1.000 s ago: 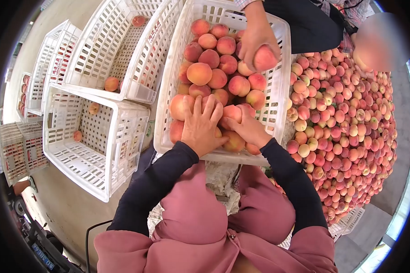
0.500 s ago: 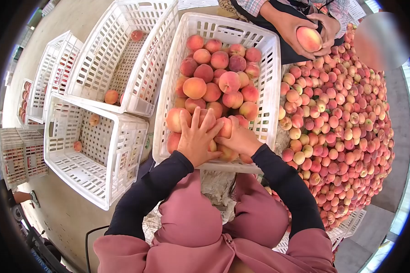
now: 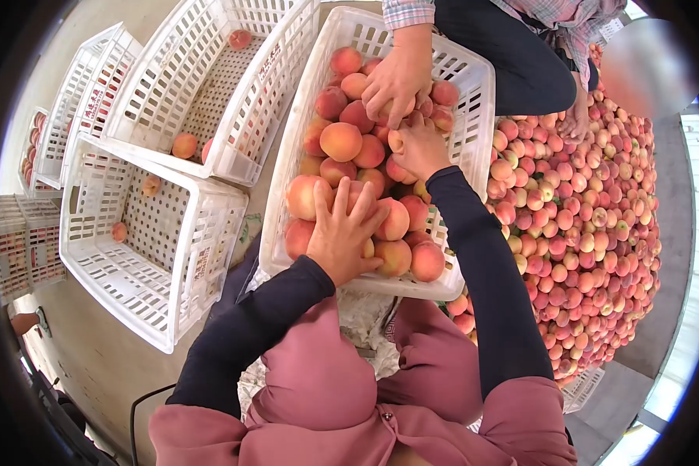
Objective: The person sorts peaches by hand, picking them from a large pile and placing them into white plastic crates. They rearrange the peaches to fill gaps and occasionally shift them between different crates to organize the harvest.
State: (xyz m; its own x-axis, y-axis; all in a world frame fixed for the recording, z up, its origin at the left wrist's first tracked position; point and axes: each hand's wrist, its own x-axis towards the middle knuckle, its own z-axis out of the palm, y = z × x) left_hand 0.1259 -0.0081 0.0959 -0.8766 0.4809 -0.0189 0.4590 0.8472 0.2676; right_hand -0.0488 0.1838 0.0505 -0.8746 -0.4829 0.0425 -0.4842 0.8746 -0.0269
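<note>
A white slatted crate (image 3: pixel 478 128) full of peaches stands in front of me. My left hand (image 3: pixel 343 237) lies with fingers spread over peaches at its near left. My right hand (image 3: pixel 421 149) has its fingers curled around a partly hidden peach right of the crate's middle. Just beyond it, a co-worker's hand (image 3: pixel 400 81) reaches down onto the peaches and nearly meets my fingers. Larger peaches, such as a yellow-red one (image 3: pixel 341 142), lie left of my right hand.
Two white crates (image 3: pixel 245 147) (image 3: pixel 180 272) with a few peaches stand at the left, more crates (image 3: pixel 54 155) beyond them. A large peach heap (image 3: pixel 582 233) spreads at the right. The co-worker's dark-trousered leg (image 3: pixel 505 70) is beside the crate's far right corner.
My right hand has moved up and away from the near peaches to the far right part of the crate. The co-worker's hand has come into the crate; the peach held before no longer shows.
</note>
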